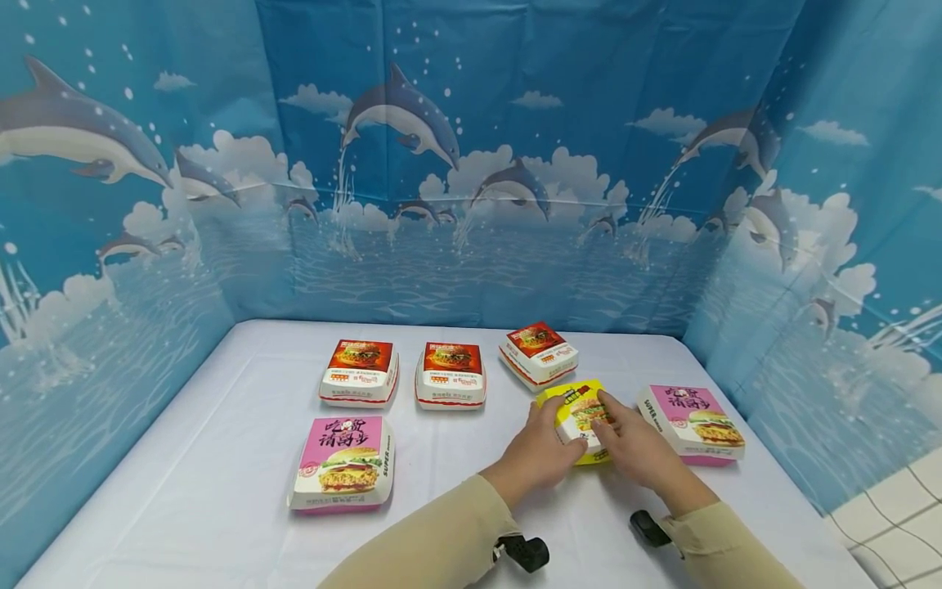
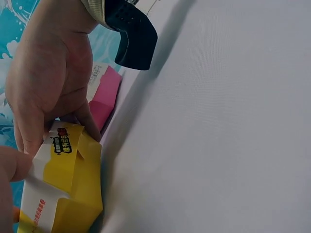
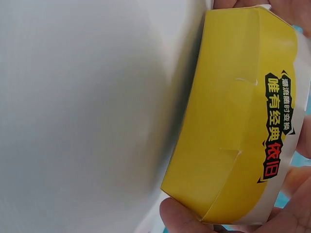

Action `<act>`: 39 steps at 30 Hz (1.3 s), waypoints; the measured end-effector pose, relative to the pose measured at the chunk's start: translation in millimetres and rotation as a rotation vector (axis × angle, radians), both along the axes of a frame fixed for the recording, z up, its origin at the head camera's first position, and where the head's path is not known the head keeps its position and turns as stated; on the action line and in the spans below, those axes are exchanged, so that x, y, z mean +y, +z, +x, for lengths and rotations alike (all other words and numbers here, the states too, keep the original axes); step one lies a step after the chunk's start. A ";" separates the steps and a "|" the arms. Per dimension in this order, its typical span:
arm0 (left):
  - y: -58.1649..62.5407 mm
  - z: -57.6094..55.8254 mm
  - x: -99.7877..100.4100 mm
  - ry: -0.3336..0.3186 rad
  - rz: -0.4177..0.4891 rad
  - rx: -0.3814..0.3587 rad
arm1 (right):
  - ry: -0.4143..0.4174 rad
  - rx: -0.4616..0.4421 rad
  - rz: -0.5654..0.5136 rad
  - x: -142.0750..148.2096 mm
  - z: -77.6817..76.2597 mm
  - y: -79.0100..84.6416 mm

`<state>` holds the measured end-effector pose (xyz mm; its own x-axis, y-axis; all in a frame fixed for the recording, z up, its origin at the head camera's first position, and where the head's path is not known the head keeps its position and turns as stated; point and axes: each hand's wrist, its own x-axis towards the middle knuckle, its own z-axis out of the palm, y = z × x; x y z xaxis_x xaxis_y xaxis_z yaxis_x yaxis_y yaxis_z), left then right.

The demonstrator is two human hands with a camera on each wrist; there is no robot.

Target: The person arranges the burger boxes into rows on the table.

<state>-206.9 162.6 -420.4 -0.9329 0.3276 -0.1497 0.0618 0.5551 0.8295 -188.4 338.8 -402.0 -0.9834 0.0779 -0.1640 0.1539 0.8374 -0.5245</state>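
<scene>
A yellow and white burger box [image 1: 586,409] with a burger picture on its lid sits on the right half of the white table, slightly turned. My left hand [image 1: 543,450] grips its left side, thumb near the front corner. On the opposite side, my right hand [image 1: 634,442] holds the box with its fingers along the right edge. The right wrist view shows the box's yellow side [image 3: 228,116] with black and red lettering, close over the white cloth. Part of the lid is hidden under the fingers.
Three red and white burger boxes stand along the back: left [image 1: 359,373], middle [image 1: 450,376] and right [image 1: 540,355], the last turned and close behind the yellow one. Pink burger boxes stand front left [image 1: 342,464] and far right [image 1: 692,424]. A blue dolphin curtain [image 1: 471,245] encloses the table.
</scene>
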 end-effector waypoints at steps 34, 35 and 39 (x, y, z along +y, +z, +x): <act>13.4 25.0 -70.3 0.015 -0.034 0.063 | 0.141 0.076 -0.005 -61.4 22.7 10.9; 13.4 26.0 -72.8 0.013 -0.034 0.069 | 0.146 0.078 -0.009 -63.4 23.5 11.0; 13.5 30.0 -83.1 0.011 -0.034 0.081 | 0.161 0.080 -0.028 -72.1 26.1 11.4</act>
